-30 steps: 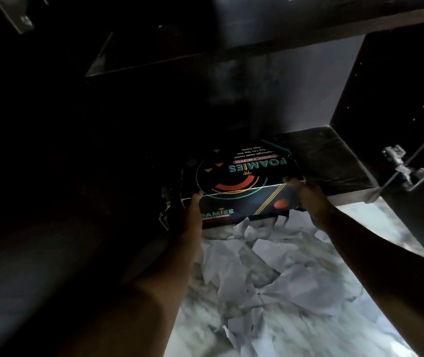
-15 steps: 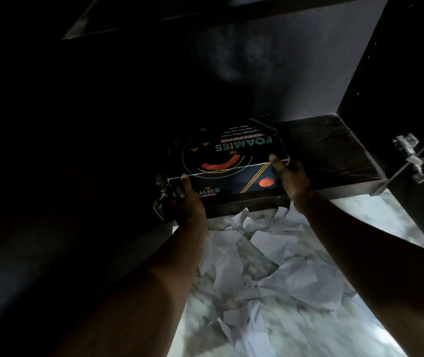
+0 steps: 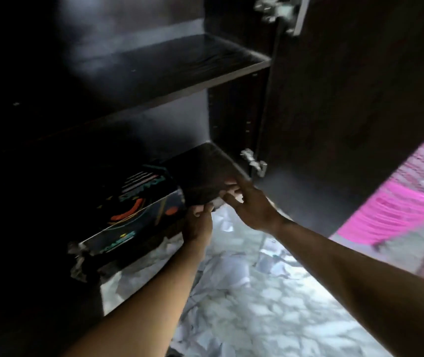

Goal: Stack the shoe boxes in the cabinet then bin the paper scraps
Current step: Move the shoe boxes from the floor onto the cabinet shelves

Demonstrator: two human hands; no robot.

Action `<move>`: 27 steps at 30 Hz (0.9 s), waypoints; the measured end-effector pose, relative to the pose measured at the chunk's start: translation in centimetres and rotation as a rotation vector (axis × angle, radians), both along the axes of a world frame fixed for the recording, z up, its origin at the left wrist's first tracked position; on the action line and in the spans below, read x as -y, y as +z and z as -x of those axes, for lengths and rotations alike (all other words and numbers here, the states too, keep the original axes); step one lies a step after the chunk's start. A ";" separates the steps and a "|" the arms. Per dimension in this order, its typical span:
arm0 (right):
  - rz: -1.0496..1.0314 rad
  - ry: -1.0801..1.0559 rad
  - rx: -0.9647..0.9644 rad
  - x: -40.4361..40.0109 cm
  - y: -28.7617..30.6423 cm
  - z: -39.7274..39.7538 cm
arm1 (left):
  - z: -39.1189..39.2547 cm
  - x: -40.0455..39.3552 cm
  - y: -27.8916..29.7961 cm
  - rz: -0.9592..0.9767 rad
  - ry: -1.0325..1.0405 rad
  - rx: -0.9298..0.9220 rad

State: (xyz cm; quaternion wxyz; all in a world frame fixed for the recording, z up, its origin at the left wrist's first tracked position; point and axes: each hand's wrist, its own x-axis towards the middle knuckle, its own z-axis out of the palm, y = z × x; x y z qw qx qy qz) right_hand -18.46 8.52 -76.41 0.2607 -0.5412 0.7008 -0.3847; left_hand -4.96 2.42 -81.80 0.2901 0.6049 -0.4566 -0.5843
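A dark shoe box [image 3: 138,212] with orange and teal print lies on the bottom shelf [image 3: 205,173] of the dark cabinet, towards its left side. My left hand [image 3: 198,222] is at the box's right front corner, fingers curled near it; whether it touches is unclear. My right hand [image 3: 249,204] hovers open, fingers spread, just off the shelf's front edge and clear of the box. White paper scraps [image 3: 234,276] litter the marble floor under my arms. The frame is blurred.
An empty upper shelf [image 3: 169,65] sits above. The cabinet's right door [image 3: 355,112] stands open, with metal hinges [image 3: 254,162] on it. A pink slatted thing [image 3: 406,202] shows at the right edge. The cabinet's left half is too dark to read.
The view has swung left and up. The box now rests deeper on the bottom shelf. My right hand has come off the box and opened; my left hand has shifted to its right corner.
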 end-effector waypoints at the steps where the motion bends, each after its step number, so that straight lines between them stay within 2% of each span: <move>1: -0.016 -0.016 -0.042 -2.1 0.7 0.8 | 1.7 -0.8 -0.2 0.015 -0.060 0.016; 5: -0.133 -0.161 -0.125 -11.7 3.1 3.8 | 7.2 -7.8 3.1 0.082 -0.341 0.107; 7: -0.174 -0.207 -0.144 -16.5 3.9 4.9 | 9.2 -11.7 3.7 0.106 -0.449 0.062; 9: -0.203 -0.400 -0.174 -25.2 4.0 6.7 | 12.7 -18.7 3.7 0.071 -0.670 0.021; 13: -0.302 -0.411 -0.231 -31.5 5.6 8.4 | 14.8 -23.5 4.5 0.038 -0.754 -0.027; 17: -0.273 -0.715 -0.261 -44.2 4.5 10.3 | 17.5 -33.0 3.8 -0.033 -0.968 -0.018; 24: -0.467 -1.168 -0.308 -64.3 -0.6 7.9 | 19.0 -47.6 0.5 -0.117 -1.296 0.044; 27: -0.540 -1.490 -0.328 -71.9 -3.4 6.8 | 19.6 -51.8 -2.0 -0.128 -1.396 0.105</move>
